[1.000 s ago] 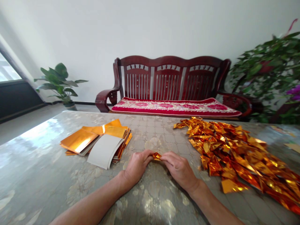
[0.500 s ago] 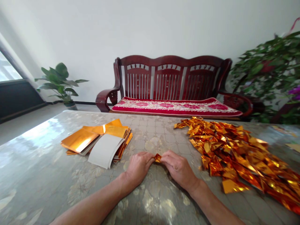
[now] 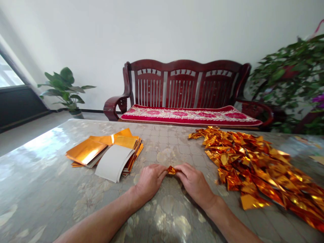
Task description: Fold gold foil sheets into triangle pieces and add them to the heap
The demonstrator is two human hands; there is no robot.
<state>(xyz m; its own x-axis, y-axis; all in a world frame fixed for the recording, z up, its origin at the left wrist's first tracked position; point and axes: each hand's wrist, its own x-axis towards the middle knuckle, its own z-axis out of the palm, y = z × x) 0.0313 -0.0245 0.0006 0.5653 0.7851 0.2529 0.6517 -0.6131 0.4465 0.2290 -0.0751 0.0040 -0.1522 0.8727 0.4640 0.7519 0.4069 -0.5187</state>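
Observation:
Between my two hands is a small folded piece of gold foil paper (image 3: 171,170), just above the patterned tabletop (image 3: 162,202). My left hand (image 3: 151,179) pinches its left end, fingers closed. On its right end, my right hand (image 3: 193,180) is closed too, thumb and fingers pressed together. The fingers cover both ends of the piece, so only its shiny middle shows. To the left of my hands lies a stack of flat gold foil sheets (image 3: 87,150), with grey backs (image 3: 113,163) turned up on some. A long heap of folded gold foil pieces (image 3: 243,162) spreads out on the right.
Beyond the table stands a dark red wooden bench (image 3: 182,84) with a red floral seat cover (image 3: 189,114). A potted plant (image 3: 65,87) is at the left, leafy greenery (image 3: 291,74) at the right. Clear plastic (image 3: 301,145) lies at the table's right side.
My right hand has shifted slightly, and a little more of the foil piece's middle shows between the fingers. My left hand, the stack and the heap look the same.

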